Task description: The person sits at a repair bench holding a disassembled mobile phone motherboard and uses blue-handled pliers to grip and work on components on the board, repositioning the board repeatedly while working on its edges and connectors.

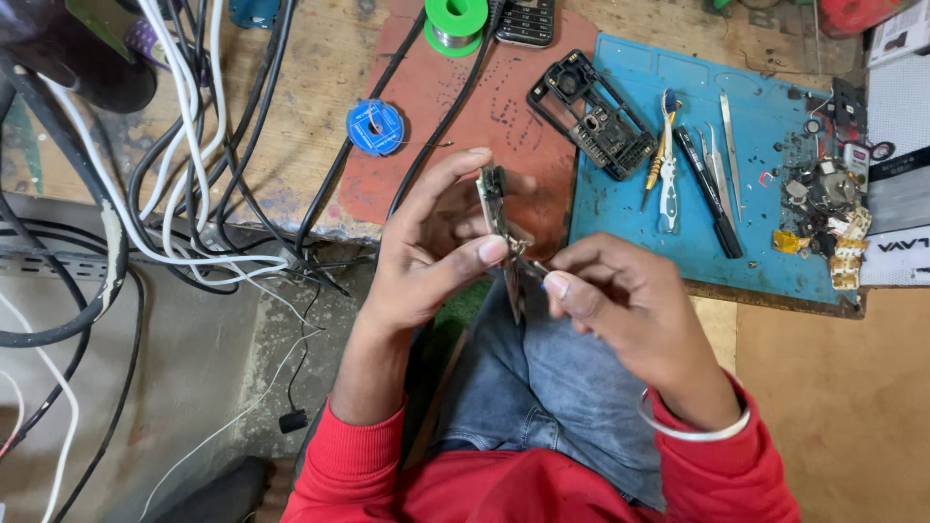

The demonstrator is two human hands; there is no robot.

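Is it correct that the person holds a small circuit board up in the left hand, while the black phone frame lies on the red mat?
Not quite. In the head view the black phone frame lies on the blue mat, not the red one. The left hand does hold the small circuit board up.

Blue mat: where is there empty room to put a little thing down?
On the blue mat, the near left part is bare, between the black phone frame and the tweezers. The right end is crowded with small parts.

A phone repair workshop: blue repair mat [620,218] with tweezers [728,145] at two o'clock, solder spool [456,21] at twelve.
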